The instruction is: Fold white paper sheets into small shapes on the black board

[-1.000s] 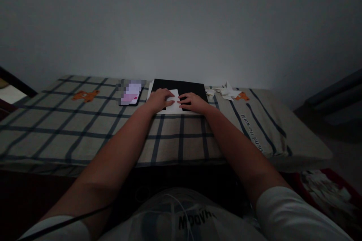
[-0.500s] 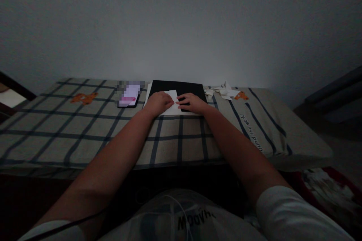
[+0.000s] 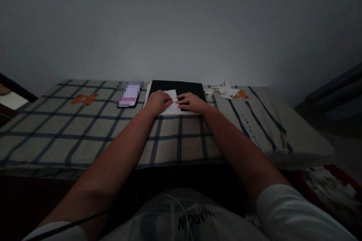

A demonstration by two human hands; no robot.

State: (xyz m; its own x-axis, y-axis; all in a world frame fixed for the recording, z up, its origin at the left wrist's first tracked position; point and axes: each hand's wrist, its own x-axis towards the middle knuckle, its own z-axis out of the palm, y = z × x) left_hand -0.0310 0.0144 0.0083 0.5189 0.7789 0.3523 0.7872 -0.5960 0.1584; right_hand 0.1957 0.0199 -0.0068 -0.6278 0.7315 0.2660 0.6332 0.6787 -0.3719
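I have both of the wearer's hands in view from the head camera, close together over a white paper point(image 3: 174, 110); the paper lies on a black folder point(image 3: 178, 86), between the two hands and towards the folder's near edge; the left hand point(image 3: 157, 102) rests over the paper's left part, fingers bent and thumb drawn in near the forefinger; from where I sit I cannot tell whether it pinches the paper or only presses it; the right hand point(image 3: 192, 103) lies loosely spread, palm down over the folder, its fingertips at the paper's right edge, and I see nothing gripped in it; white sheets point(image 3: 147, 93) stick out from under the folder on its left side; farther left I see a phone point(image 3: 130, 96) lying flat, its screen lit pale purple with a pink patch, partly blurred by blocks; right of the folder sits a loose heap of white paper pieces point(image 3: 225, 91), near it but apart from the hands; all of this rests on a checked cloth point(image 3: 113, 135) with dark blue lines, an orange bear print point(image 3: 84, 99) to the left, and dark lettering point(image 3: 251, 131) to the right; a grey wall point(image 3: 181, 26) rises behind, and low at my right a red container point(image 3: 329, 169) holds pale stuff too dim to name
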